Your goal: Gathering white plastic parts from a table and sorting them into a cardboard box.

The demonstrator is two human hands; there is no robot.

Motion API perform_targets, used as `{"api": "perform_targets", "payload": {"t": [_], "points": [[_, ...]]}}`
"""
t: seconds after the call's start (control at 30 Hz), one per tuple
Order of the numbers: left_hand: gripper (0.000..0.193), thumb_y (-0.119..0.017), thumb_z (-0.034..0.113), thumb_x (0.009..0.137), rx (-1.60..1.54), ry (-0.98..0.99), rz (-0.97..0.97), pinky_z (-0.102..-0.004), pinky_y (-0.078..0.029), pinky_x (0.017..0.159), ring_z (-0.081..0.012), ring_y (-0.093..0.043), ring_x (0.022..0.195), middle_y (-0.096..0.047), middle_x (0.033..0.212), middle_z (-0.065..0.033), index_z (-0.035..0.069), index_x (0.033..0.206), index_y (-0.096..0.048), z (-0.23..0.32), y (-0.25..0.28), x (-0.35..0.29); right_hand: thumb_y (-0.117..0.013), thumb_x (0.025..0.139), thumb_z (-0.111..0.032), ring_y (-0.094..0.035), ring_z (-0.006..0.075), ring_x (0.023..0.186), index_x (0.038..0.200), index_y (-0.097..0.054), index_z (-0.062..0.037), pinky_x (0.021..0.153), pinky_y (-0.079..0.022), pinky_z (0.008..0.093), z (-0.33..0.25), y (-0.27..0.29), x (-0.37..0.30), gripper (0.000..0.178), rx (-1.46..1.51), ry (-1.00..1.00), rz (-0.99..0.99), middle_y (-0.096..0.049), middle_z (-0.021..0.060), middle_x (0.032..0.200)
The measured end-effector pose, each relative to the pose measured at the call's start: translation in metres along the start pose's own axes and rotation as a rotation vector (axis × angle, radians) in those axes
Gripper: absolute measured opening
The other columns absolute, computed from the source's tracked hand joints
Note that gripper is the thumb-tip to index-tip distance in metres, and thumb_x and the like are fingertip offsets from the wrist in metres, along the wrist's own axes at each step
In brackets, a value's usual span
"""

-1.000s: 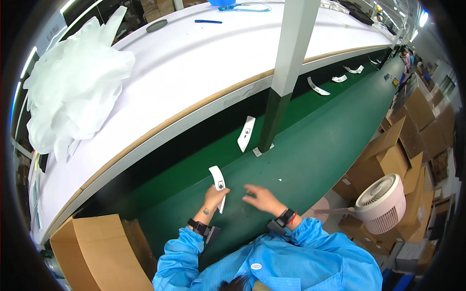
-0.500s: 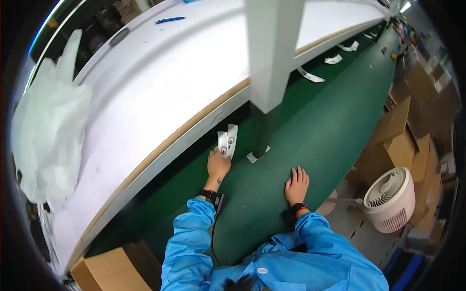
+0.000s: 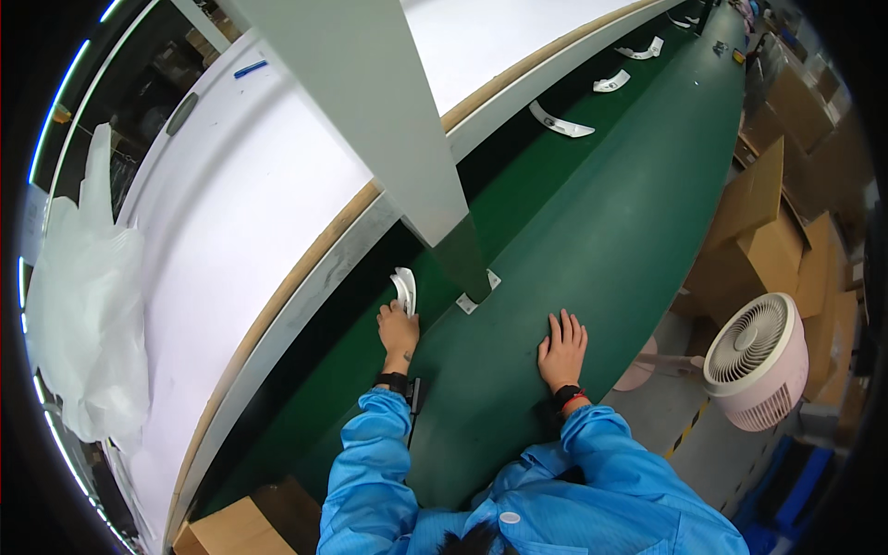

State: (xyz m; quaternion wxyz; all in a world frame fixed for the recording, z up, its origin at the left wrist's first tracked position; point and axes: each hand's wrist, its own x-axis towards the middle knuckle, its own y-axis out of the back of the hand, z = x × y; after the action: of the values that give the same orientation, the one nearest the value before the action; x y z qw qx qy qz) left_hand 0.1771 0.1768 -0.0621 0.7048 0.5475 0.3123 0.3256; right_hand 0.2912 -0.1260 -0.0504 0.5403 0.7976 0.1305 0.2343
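My left hand [image 3: 398, 331] has its fingers closed around the near end of white curved plastic pieces [image 3: 405, 285], over the dark green belt strip. They sit close together, and their lower ends are hidden by my fingers. My right hand [image 3: 562, 353] lies flat on the green tabletop [image 3: 518, 407], fingers spread, holding nothing. Farther along the strip lie similar white curved pieces: a long one [image 3: 561, 122], a shorter one [image 3: 611, 82] and another curved one [image 3: 642, 49].
A grey post [image 3: 388, 129] with a metal foot bracket stands just beyond my left hand. A white raised shelf [image 3: 268, 213] runs along the left, with a translucent plastic bag [image 3: 88, 324]. A pink-and-white fan [image 3: 757, 361] and cardboard boxes [image 3: 740, 240] are at right; another box [image 3: 240, 529] is lower left.
The view has shifted, so the post looks larger and farther left. The pieces in my left hand, spread apart before, now lie closer together. My right hand remains flat on the tabletop.
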Motion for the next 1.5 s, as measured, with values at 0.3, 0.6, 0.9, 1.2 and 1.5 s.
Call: {"api": "perform_targets", "payload": {"t": [0.3,0.6,0.9,1.2,1.5], "points": [[0.048,-0.059,0.014,0.080,-1.584,0.414,-0.440,-0.0413,-0.052,0.082,-0.0281,-0.061,0.089,-0.058,0.098,-0.0135,-0.001,0.124,-0.046,-0.039,0.061,-0.107,-0.054,0.081,-0.016,-0.040,0.0310,0.126,0.123,-0.054,-0.0078,0.108,-0.026,0.0481,0.005,-0.001,-0.003,0.043,-0.013,-0.001,0.028,-0.047,0.0126,0.134],[0.040,-0.060,0.012,0.084,-1.883,0.431,-0.519,-0.0350,-0.051,0.065,-0.0225,-0.061,0.073,-0.057,0.085,-0.0103,0.001,0.120,-0.046,-0.047,0.081,-0.206,-0.054,0.082,-0.017,-0.039,0.0309,0.127,0.123,-0.053,-0.0073,0.108,-0.027,0.0485,0.003,-0.001,-0.007,0.042,-0.019,0.036,0.086,-0.047,0.0125,0.134],[0.047,-0.064,0.021,0.071,-0.398,0.039,-0.448,-0.0484,-0.050,0.077,-0.0424,-0.063,0.083,-0.062,0.091,-0.0240,0.000,0.110,-0.048,-0.054,0.018,-0.310,-0.053,0.084,-0.021,-0.035,0.0297,0.131,0.131,-0.047,-0.0103,0.110,-0.024,0.0487,0.009,-0.005,-0.015,0.048,-0.008,0.029,0.078,-0.041,0.0112,0.141],[0.047,-0.063,0.022,0.073,-0.400,0.039,-0.408,-0.0496,-0.049,0.081,-0.0458,-0.061,0.091,-0.062,0.098,-0.0281,0.001,0.111,-0.045,-0.030,0.029,-0.309,-0.050,0.090,-0.039,-0.024,0.0299,0.138,0.141,-0.035,-0.0107,0.112,-0.018,0.0494,0.024,-0.003,-0.014,0.060,-0.025,0.093,-0.032,-0.028,0.0130,0.149],[0.054,-0.061,0.023,0.073,-0.323,0.071,-0.422,-0.0481,-0.049,0.083,-0.0450,-0.060,0.094,-0.061,0.101,-0.0308,-0.005,0.115,-0.039,-0.012,0.030,-0.305,-0.053,0.089,-0.040,-0.022,0.0295,0.139,0.143,-0.033,-0.0115,0.112,-0.017,0.0488,0.031,0.008,-0.036,0.063,0.028,0.135,-0.117,-0.026,0.0113,0.150]]}}
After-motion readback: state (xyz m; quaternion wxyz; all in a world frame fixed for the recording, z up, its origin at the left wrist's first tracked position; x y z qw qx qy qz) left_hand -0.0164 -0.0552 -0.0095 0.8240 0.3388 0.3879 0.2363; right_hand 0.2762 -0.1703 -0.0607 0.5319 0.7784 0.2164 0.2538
